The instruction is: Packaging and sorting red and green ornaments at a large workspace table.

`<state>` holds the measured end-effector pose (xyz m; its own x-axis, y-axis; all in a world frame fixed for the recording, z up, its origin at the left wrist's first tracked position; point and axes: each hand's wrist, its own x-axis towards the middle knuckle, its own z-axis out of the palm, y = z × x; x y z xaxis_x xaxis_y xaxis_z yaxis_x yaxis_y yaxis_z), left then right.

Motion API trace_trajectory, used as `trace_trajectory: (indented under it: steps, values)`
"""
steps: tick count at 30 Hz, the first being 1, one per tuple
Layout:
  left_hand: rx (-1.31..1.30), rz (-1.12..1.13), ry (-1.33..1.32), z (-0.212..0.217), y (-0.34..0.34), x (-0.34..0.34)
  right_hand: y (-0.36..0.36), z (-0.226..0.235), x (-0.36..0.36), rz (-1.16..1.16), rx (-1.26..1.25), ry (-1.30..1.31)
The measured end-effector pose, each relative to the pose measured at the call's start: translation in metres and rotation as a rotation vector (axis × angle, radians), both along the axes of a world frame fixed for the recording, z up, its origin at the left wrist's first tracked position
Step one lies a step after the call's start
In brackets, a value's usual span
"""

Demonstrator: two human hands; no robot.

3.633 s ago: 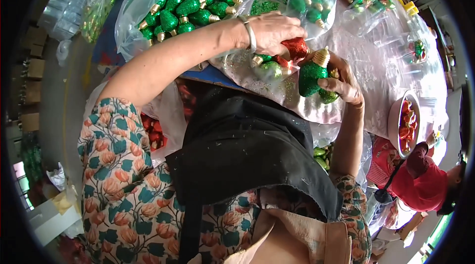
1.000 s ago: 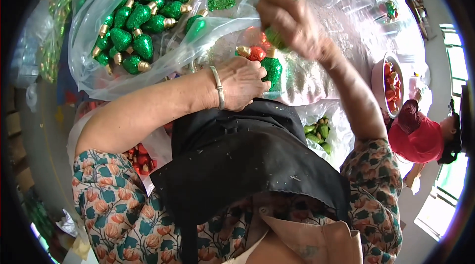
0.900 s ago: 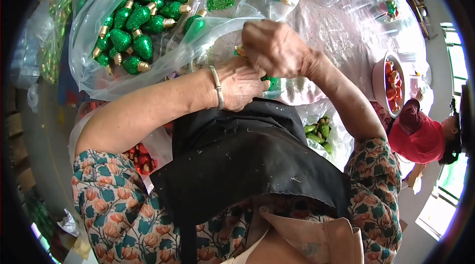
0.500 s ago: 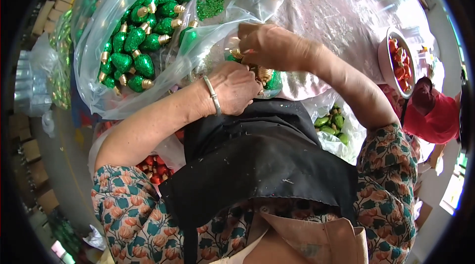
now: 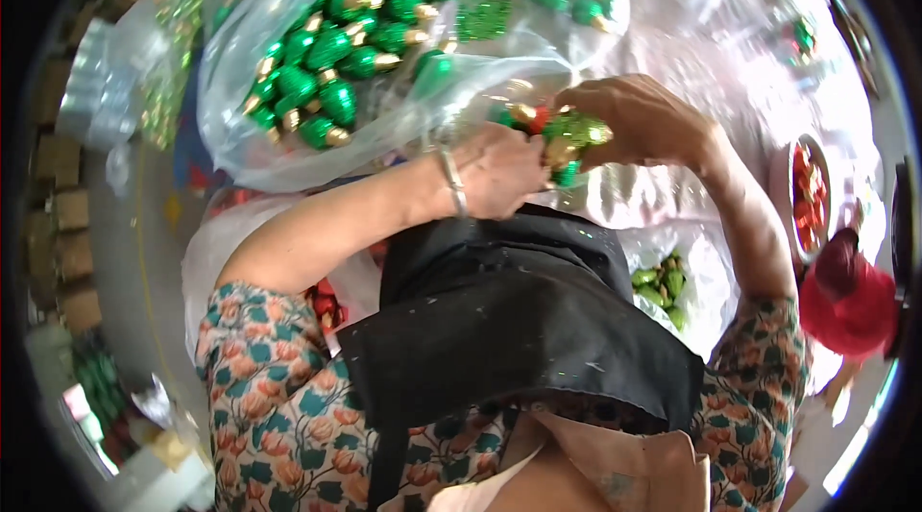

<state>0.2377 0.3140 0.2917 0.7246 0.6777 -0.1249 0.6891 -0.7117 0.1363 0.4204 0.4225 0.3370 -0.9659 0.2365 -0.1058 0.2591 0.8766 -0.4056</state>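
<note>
My left hand (image 5: 504, 171) and my right hand (image 5: 634, 118) meet just above my black apron (image 5: 519, 310). Between them they hold a cluster of shiny bulb-shaped ornaments (image 5: 567, 137), green with gold caps and a bit of red. My right hand's fingers curl over the cluster from above. My left hand, with a silver bangle (image 5: 449, 181) on the wrist, grips it from the left. Behind the hands lies a big clear plastic bag (image 5: 288, 32) full of green ornaments (image 5: 336, 60).
Crumpled clear plastic sheeting (image 5: 730, 51) covers the surface at the right. A white bowl (image 5: 795, 195) of red pieces sits at the far right, near a person in a red cap (image 5: 855, 296). More green ornaments (image 5: 663, 281) lie in a bag by my right elbow. Cardboard boxes (image 5: 67, 214) line the left.
My right hand came down from the bag of green ornaments and joined my left hand. Both now close on the ornament cluster, which was partly hidden under the hands before.
</note>
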Motion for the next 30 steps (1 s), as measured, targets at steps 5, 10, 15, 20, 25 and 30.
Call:
trace_trajectory:
  steps: [5, 10, 15, 20, 25, 30]
  values:
    - [0.196, 0.003, -0.029, -0.023, -0.005, -0.003, 0.0, -0.004, -0.01, -0.139, 0.009, -0.003]
    - [0.426, -0.136, -0.283, -0.033, -0.007, 0.001, -0.016, -0.034, -0.036, -0.177, 0.259, -0.088]
    - [0.807, -0.131, -0.493, -0.01, -0.021, -0.024, -0.022, -0.054, -0.044, -0.143, 0.536, 0.001]
    - [0.734, 0.973, -0.678, -0.035, -0.161, -0.142, -0.009, -0.031, -0.04, -0.262, 0.278, -0.25]
    - [0.646, 2.107, -0.606, -0.149, -0.387, -0.217, -0.02, -0.048, -0.047, -0.085, 0.558, -0.12]
    - [0.459, 1.845, 0.244, -0.197, -0.436, -0.246, -0.029, -0.051, -0.046, -0.187, 0.484, -0.176]
